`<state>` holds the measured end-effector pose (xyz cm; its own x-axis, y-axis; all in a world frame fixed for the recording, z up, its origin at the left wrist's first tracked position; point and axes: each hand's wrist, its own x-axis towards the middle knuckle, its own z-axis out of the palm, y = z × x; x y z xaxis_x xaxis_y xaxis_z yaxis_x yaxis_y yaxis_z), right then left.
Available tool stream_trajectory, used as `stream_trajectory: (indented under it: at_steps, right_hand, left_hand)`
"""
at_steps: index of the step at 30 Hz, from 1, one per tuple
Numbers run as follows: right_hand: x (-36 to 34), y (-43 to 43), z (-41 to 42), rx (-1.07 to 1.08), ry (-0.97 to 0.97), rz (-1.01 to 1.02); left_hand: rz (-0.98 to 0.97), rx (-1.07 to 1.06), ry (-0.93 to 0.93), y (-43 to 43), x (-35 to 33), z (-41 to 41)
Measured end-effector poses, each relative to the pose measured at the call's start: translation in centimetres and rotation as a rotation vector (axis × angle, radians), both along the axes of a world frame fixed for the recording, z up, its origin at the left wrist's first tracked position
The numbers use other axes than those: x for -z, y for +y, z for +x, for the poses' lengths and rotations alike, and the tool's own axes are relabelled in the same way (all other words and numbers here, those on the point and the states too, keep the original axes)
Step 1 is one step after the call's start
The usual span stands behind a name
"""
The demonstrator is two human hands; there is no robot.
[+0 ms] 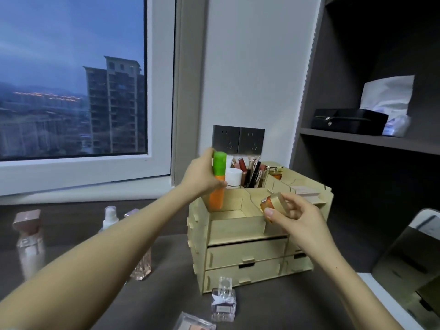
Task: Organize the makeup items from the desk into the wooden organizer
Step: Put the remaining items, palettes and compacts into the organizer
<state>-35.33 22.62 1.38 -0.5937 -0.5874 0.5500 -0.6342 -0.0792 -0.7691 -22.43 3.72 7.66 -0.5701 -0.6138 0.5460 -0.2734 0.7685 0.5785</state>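
The wooden organizer (238, 253) stands on the dark desk with two drawers at its front and open compartments on top. My left hand (202, 175) grips an orange bottle with a green cap (217, 184), held upright with its base inside the organizer's front left compartment. My right hand (295, 213) pinches a small amber jar with a gold lid (273, 203), tilted, just above the middle compartment. Lipsticks and brushes (250, 172), a white bottle (233, 178) and a gold jar (275, 171) stand in the back compartments.
On the desk to the left stand a pink-capped bottle (28, 241), a white spray bottle (110, 217) and a pink glass perfume (141, 265). A small bow-tied perfume (223, 303) and a compact (195, 323) lie in front. A mirror (412, 265) leans at right; shelves hold a black box (347, 121).
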Motion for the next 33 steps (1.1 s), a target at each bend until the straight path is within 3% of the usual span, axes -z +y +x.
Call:
stream_trajectory:
  at_steps: [5, 12, 33]
  right_hand:
    - [-0.1, -0.7, -1.3, 0.037, 0.013, -0.01]
    - [-0.4, -1.0, -3.2, 0.057, 0.028, -0.034]
    - [-0.5, -2.0, -3.6, 0.075, 0.028, 0.004]
  left_hand:
    - [0.035, 0.021, -0.019, -0.9, 1.1, -2.3]
    - [-0.106, 0.065, 0.185, -1.1, -1.5, -5.2]
    - [-0.246, -0.112, -0.283, -4.8, -1.4, -5.5]
